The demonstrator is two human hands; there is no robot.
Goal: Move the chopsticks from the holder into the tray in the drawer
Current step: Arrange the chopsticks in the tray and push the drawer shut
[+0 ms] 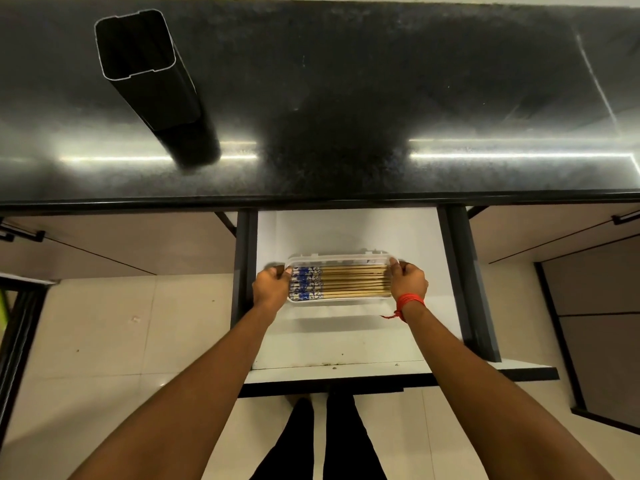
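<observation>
Dark polished counter point(346, 98) fills the top of the view, and near its left end the black holder point(152, 88) stands with its mouth dark and no chopsticks showing in it, so the emptying looks done. Below the counter's front edge the white drawer point(346, 341) is pulled out. At the tray's left end the left hand point(272, 287) is closed on the rim, thumb and fingers pinching it. The clear tray point(339, 261) sits toward the drawer's back half, holding the chopsticks point(341, 284) side by side, blue patterned tops to the left, probably so they stay aligned. The right hand point(408, 280), a red thread point(408, 301) at its wrist, grips the right end; two-handed, likely to square the tray level.
</observation>
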